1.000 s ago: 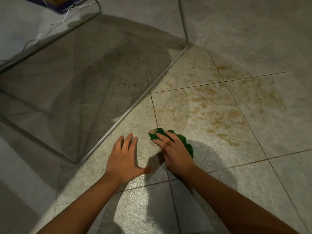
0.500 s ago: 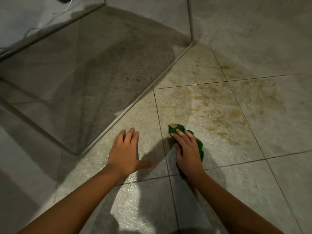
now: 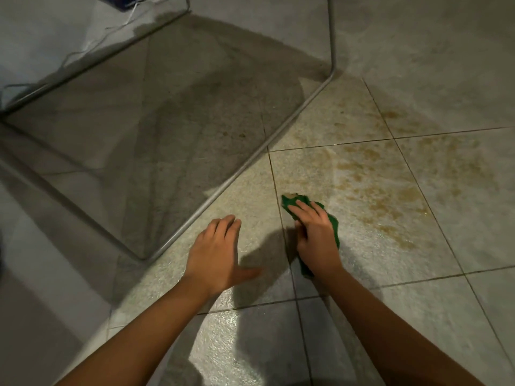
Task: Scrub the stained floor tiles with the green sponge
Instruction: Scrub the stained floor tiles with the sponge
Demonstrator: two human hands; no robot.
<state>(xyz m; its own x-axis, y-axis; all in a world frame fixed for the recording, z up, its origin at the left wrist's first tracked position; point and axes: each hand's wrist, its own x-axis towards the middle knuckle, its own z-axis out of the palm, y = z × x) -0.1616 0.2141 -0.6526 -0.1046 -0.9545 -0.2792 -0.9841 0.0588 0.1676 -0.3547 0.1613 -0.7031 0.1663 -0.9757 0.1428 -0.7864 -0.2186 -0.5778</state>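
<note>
head | right hand (image 3: 317,238) flat, pressing green sponge (image 3: 334,227) | left hand (image 3: 217,252) spread, empty | metal frame (image 3: 237,174) near it

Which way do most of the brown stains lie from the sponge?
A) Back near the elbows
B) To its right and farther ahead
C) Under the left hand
B: the stains spread right of and beyond the sponge that the right hand presses down.
</note>
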